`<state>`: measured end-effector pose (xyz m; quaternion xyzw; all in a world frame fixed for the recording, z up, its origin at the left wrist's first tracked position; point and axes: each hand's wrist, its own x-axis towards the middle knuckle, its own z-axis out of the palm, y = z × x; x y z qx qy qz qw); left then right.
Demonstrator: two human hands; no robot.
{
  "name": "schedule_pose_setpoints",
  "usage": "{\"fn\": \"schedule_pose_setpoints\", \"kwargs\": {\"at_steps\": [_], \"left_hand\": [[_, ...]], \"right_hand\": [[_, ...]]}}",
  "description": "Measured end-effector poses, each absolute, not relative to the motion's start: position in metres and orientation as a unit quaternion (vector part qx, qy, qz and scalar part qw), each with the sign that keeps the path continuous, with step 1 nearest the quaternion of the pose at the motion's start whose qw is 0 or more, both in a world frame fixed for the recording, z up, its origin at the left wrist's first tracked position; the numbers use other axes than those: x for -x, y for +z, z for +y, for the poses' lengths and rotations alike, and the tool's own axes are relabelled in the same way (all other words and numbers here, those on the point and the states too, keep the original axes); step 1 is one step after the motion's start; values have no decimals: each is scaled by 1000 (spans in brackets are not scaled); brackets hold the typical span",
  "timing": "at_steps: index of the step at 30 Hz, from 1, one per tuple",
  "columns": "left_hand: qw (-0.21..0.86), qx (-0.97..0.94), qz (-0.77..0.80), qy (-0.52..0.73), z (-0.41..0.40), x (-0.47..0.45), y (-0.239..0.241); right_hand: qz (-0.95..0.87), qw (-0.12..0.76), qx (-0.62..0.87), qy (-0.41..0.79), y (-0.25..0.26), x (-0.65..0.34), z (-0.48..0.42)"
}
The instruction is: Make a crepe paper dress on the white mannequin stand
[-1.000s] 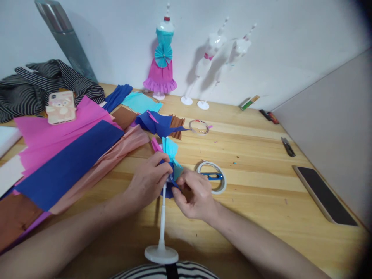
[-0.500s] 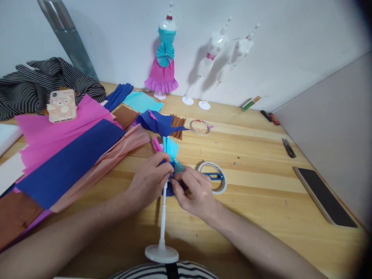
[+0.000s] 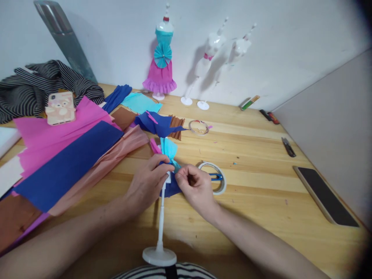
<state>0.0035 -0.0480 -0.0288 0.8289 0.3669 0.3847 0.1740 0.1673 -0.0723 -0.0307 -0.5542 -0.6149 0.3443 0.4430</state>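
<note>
A small mannequin on a white stand (image 3: 160,228) leans away from me, wrapped in light-blue crepe paper (image 3: 169,148) with a pink piece beside it and dark-blue paper below. My left hand (image 3: 148,180) is closed around the mannequin's wrapped body, thumb and fingers pressing on the paper. Just to its right, my right hand (image 3: 197,188) has thumb and forefinger pinched together at the edge of the dark-blue crepe paper (image 3: 173,186). What lies between those fingertips is too small to make out. The mannequin's body is mostly hidden by my hands.
A tape roll (image 3: 223,180) with blue-handled scissors lies right of my hand. Crepe paper sheets (image 3: 72,162) cover the left side. A dressed mannequin (image 3: 162,54) and two bare ones stand at the wall. A utility knife (image 3: 288,147) and phone (image 3: 325,195) lie right.
My right hand has drawn slightly right and away from the mannequin's stem, its fingers curling into a tighter pinch. My left hand keeps its hold. The whole view has shifted a little.
</note>
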Motion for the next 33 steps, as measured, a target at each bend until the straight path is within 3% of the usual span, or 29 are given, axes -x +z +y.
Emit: {"fn": "schedule_pose_setpoints", "kwargs": {"at_steps": [10,23,33], "left_hand": [[175,-827,359,397,-48,-2,-30],[177,-831,360,386,-51,0,-31],[224,-780,472,345,-47,4,-12]], "right_hand": [[-528,459,564,438,-30,-165,-71],[-485,487,562,461,-26,-163,-69],[-517,479,545,455,-24,-166,-70]]}}
